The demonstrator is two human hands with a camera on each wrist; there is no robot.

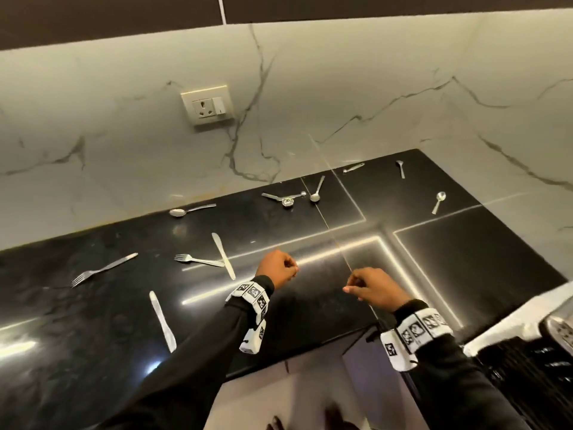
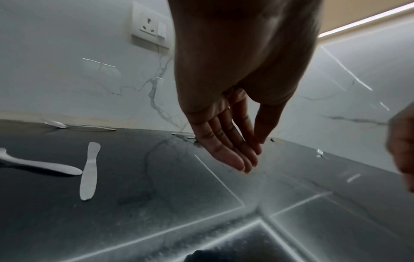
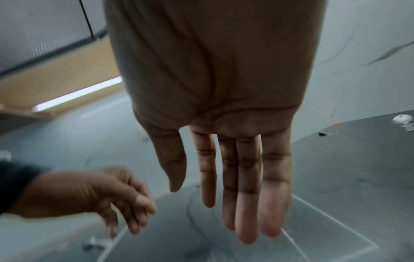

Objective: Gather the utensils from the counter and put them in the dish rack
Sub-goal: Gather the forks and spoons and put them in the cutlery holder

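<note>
Utensils lie scattered over the black counter (image 1: pixel 279 305): two forks (image 1: pixel 102 270), two knives (image 1: pixel 223 256), and several spoons (image 1: pixel 438 201) nearer the marble wall, none yet gathered. The rack cannot be clearly made out; a dark slatted shape at the lower right edge of the head view may be it. Both hands are held above the counter and nothing is gripped. The left hand (image 2: pixel 226 134) is seen with fingers straight and close together, thumb slightly apart; the right hand (image 3: pixel 224 168) hangs with fingers extended and nearly touching. Trouble is judged likely from the flat steel on a glossy surface: a knife could be pushed along instead of lifted, or slid off the near edge. A bunched handful could also be dropped in transit, and the far spoons could be missed behind reflections.
</note>
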